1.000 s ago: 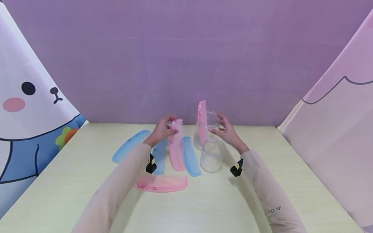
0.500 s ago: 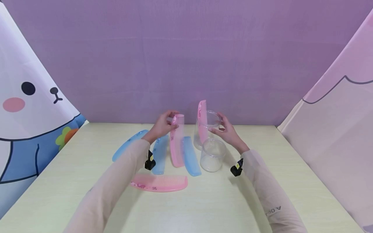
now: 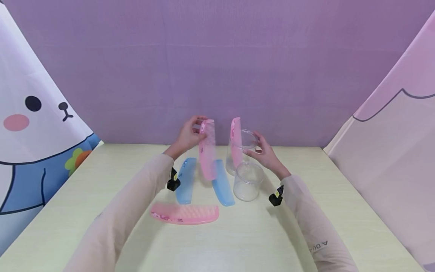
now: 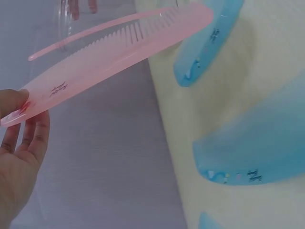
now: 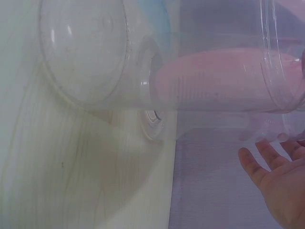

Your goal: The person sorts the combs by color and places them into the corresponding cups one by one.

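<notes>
My left hand (image 3: 188,136) pinches the upper end of a pink comb (image 3: 208,155) between thumb and fingers. That comb stands nearly upright, raised off the table, its lower end overlapping a blue comb in the head view. My right hand (image 3: 268,155) holds the side of the rear clear jar (image 3: 249,139) near its rim. Inside that jar another pink comb (image 3: 235,132) leans upright, its top sticking out. In the right wrist view, my right fingers (image 5: 252,167) lie along the jar, the thumb out of view.
A shorter clear jar (image 3: 246,187) stands just in front. Two blue combs (image 3: 186,185) lie left of it, the right one (image 3: 223,189) nearer. A pink comb (image 3: 185,214) lies crosswise in front. Another blue piece (image 4: 207,222) shows at the left wrist view's bottom. A purple backdrop rises behind.
My left hand has lifted the pink comb up and away from me, off the spot between the blue combs. My left arm now covers the far-left blue comb. The right hand has stayed put.
</notes>
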A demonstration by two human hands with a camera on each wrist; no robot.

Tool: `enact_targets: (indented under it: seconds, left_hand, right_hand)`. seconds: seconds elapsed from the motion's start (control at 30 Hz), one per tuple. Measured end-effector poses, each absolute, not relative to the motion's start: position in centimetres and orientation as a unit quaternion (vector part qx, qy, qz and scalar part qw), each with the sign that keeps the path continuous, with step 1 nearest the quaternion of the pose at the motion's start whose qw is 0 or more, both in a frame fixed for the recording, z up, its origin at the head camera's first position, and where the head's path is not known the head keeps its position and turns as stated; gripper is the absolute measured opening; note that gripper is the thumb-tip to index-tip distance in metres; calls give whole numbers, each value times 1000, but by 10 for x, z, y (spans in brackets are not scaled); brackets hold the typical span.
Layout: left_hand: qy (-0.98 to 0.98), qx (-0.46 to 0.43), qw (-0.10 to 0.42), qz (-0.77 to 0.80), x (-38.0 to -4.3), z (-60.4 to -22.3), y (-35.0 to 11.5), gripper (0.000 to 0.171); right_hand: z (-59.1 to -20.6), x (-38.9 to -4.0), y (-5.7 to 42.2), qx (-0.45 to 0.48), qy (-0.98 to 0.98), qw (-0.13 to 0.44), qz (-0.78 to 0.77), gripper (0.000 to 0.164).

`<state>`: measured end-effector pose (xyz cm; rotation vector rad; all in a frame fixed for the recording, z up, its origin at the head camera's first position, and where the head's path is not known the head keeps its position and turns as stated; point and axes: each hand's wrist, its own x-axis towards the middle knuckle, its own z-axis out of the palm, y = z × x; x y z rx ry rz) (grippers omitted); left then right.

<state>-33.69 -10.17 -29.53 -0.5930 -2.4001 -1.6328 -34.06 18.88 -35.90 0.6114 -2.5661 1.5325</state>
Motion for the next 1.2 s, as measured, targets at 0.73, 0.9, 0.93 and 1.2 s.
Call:
enact_targets:
  seconds: [0.73,0.9,0.93,1.2]
  left_hand:
    - [-753,-230,266,-556,-319,-220,-90,44]
    - [-741,-210,296,-565,-307,-204,-84,44]
    - [-738,-209,299,-568,-306,-203,-83,44]
    - [-709,-219,332,-582,-304,-199,-70,43]
  right_hand:
    - [-336,-317,180,200,-836,32,510,79]
    - [-335,-317,179,200,-836,34,509,79]
    - [-335,-316,179,199,-837,34,508,79]
    - [-335,-316,179,196,-836,30,512,80]
